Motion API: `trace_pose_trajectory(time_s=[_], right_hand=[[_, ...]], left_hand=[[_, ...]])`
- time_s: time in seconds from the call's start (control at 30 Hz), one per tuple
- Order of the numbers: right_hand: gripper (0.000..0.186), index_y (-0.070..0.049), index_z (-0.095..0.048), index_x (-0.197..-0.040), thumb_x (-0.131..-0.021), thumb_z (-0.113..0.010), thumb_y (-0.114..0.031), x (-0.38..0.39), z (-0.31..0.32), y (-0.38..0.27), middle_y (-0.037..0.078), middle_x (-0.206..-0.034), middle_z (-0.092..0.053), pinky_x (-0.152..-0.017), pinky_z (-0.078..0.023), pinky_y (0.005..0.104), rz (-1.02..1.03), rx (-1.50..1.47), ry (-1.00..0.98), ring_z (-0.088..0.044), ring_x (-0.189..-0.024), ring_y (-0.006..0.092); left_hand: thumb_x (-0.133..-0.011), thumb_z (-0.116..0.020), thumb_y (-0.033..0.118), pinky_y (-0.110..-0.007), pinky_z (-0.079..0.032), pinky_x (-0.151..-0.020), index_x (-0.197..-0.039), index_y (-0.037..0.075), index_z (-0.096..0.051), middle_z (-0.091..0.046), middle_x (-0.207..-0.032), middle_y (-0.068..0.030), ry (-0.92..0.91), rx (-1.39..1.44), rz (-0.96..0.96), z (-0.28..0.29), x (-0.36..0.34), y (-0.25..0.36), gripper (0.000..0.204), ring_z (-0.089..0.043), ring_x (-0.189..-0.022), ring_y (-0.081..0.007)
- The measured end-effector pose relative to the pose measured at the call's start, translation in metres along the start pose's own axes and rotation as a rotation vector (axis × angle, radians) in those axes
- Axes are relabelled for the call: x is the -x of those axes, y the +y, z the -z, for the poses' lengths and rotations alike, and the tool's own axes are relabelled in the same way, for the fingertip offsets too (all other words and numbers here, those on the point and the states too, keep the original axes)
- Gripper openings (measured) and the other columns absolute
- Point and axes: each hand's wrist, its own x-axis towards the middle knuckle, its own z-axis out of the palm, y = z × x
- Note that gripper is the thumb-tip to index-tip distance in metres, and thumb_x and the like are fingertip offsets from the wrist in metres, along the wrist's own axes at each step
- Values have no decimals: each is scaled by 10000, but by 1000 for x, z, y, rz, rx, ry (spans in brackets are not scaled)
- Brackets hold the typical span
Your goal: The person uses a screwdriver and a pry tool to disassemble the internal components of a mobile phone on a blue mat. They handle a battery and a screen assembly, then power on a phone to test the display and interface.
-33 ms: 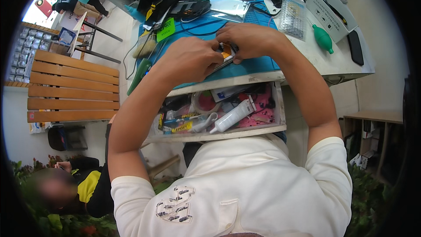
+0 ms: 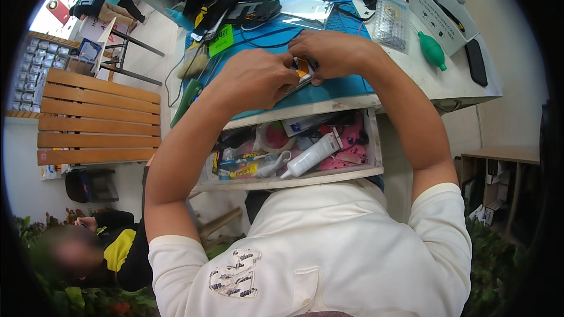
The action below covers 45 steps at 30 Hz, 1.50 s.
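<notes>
A small flat device with a pale edge and an orange patch shows between my two hands, over the blue mat. It looks like an opened phone, though most of it is covered. My left hand has its fingers curled around the near left side of this device. From the right, my right hand bends over its other side, thumb and fingertips closed at the edge. The fingertips of both hands nearly meet at the top, and whether a fine tool or part is pinched there is hidden.
Below the hands an open drawer holds a white tube, tape and small packets. A green-handled tool lies left of my left forearm. Rightward are a green air blower, a black phone and a white box. Cables crowd the back.
</notes>
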Motion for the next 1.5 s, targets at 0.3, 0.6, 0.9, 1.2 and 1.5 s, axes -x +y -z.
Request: trace_pose_trajectory(time_s=[0.3,0.6,0.9,1.2,1.5], right_hand=[[620,-69,-754,-1266,-695,-994,-73,-1,-7,10,72,-1244,-767,-1140,-530,467,10,-30,20,-640,-1319,335],[673,-76,-758,-1329,-698,-994,-69,-1,-5,7,71,-1259,-765,-1163,-522,463,20,7,10,-637,-1333,324],[792,-101,-737,-1451,-702,-990,-51,-1,-7,8,62,-1370,-747,-1205,-506,440,26,4,26,-619,-1372,307],[846,-91,-697,-1498,-705,-986,-44,-1,-4,4,79,-1418,-727,-1226,-492,441,20,33,-1,-603,-1414,313],[847,-92,-701,-1492,-698,-989,-33,-1,-4,3,80,-1421,-726,-1231,-491,441,8,17,5,-604,-1415,310]], left_hand=[[-888,-814,143,-471,-591,-712,-940,180,-860,-775,-1063,-19,-81,-54,48,3,-10,7,79,-754,-809,-320],[-887,-815,162,-471,-595,-725,-945,182,-861,-760,-1010,-30,-112,-81,54,7,-8,8,77,-754,-819,-313],[-883,-805,163,-470,-577,-705,-963,200,-864,-735,-953,-32,-139,-61,65,8,3,2,105,-740,-813,-317],[-904,-800,172,-470,-578,-708,-993,211,-865,-736,-963,-37,-142,-24,77,11,15,-1,117,-741,-816,-322],[-914,-803,167,-463,-566,-687,-1017,195,-857,-733,-941,-41,-88,2,70,3,13,-4,120,-726,-772,-325]])
